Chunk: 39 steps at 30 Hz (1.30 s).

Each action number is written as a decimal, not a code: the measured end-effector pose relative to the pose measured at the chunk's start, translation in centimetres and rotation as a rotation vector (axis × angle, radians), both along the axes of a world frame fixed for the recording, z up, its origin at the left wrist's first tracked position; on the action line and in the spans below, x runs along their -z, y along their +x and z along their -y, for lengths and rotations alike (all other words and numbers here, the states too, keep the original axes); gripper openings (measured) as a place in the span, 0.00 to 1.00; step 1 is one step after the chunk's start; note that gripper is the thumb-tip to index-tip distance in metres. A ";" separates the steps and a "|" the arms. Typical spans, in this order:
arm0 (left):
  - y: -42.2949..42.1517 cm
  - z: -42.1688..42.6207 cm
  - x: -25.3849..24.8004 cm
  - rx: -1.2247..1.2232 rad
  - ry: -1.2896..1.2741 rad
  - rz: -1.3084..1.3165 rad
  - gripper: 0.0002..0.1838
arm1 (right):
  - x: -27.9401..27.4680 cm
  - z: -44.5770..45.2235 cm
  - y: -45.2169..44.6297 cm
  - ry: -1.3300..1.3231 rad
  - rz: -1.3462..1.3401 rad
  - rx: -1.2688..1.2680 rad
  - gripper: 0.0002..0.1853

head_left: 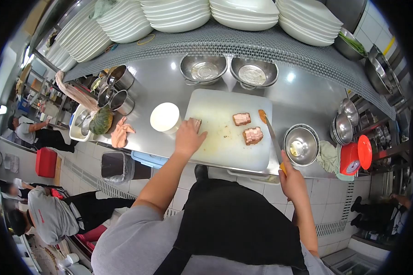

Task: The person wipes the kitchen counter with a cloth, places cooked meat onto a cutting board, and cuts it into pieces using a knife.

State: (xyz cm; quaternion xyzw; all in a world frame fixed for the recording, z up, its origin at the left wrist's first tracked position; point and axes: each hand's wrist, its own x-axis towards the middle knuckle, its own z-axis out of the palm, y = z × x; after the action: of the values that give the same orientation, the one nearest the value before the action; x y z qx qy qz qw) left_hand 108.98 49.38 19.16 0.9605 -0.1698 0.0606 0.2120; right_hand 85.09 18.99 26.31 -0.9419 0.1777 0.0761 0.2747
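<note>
My left hand (189,137) is at the left edge of the white cutting board (211,103), fingers curled around a small piece of meat (197,123) that they partly hide. My right hand (293,182) grips a knife (275,139) by its yellow handle, the blade pointing away over the board's right edge. Two blocks of sliced pork belly, one farther (242,119) and one nearer (253,135), lie right of the board's middle. An orange-brown piece (262,116) is by the knife tip. A white tub (165,118) stands just left of my left hand.
Two steel colanders (203,69) sit behind the board. Nested steel bowls (301,145), a cloth (328,157) and a red scale (349,159) are to the right. A pumpkin (101,120) and pink gloves (122,132) lie left. Stacked plates (244,13) fill the shelf. Co-workers stand farther off.
</note>
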 end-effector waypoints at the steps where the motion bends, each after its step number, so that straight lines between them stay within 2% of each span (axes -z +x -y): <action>1: 0.0 -0.2 0.1 -0.004 -0.001 0.005 0.33 | 0.0 -0.1 0.0 -0.001 0.005 -0.004 0.37; 3: 0.3 -0.9 0.8 -0.152 0.102 -0.104 0.31 | 0.0 -0.5 0.0 0.057 0.012 -0.025 0.37; 7: 1.2 -1.8 3.0 -0.190 0.092 -0.051 0.29 | 0.1 -1.2 0.3 0.059 0.003 -0.055 0.37; 10: 0.6 -1.7 -0.6 -0.130 0.171 -0.093 0.26 | -0.1 -1.6 0.3 0.069 0.019 -0.095 0.37; 12: -0.4 -1.0 -4.6 0.056 0.222 -0.215 0.24 | 0.0 -1.8 -0.1 0.104 0.056 -0.134 0.37; 13: -0.2 -0.6 -4.0 0.057 0.225 -0.218 0.24 | 0.0 -2.0 -0.2 0.107 0.053 -0.133 0.37; 16: -0.3 1.1 -1.9 0.164 0.270 -0.115 0.28 | 0.1 -2.7 0.0 0.128 0.025 -0.172 0.37; 18: -1.0 1.7 -1.7 0.184 0.231 -0.107 0.35 | 0.1 -3.2 0.1 0.079 0.016 -0.226 0.37; 19: -1.0 1.6 -1.7 0.151 0.237 -0.199 0.42 | 0.0 -3.4 0.1 0.078 0.014 -0.224 0.37; 23: -0.9 -0.1 1.8 0.197 0.133 -0.056 0.42 | 0.7 -4.3 0.1 0.136 0.029 -0.260 0.37; 26: -0.7 0.0 2.9 0.187 0.041 -0.067 0.39 | 1.0 -4.8 0.9 0.118 0.033 -0.294 0.36; 28: -1.0 0.8 2.7 0.207 0.002 -0.195 0.35 | 1.2 -5.3 1.3 0.088 0.025 -0.316 0.36; 32: -4.1 2.1 2.5 0.239 0.017 -0.212 0.32 | 1.0 -6.3 2.4 0.014 0.037 -0.403 0.36; 37: -5.1 2.0 3.3 0.196 -0.215 0.045 0.26 | 0.5 -8.0 3.7 -0.063 -0.046 -0.464 0.35; 39: -4.9 2.2 2.3 0.228 -0.209 0.035 0.23 | 1.2 -8.3 3.9 -0.088 -0.033 -0.409 0.34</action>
State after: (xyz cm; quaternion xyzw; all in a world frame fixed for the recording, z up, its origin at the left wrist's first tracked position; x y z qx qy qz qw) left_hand 104.13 47.17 16.90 0.9065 -0.2743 0.0704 0.3133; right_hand 88.99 27.27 25.16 -0.9681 -0.0094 0.1381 0.2091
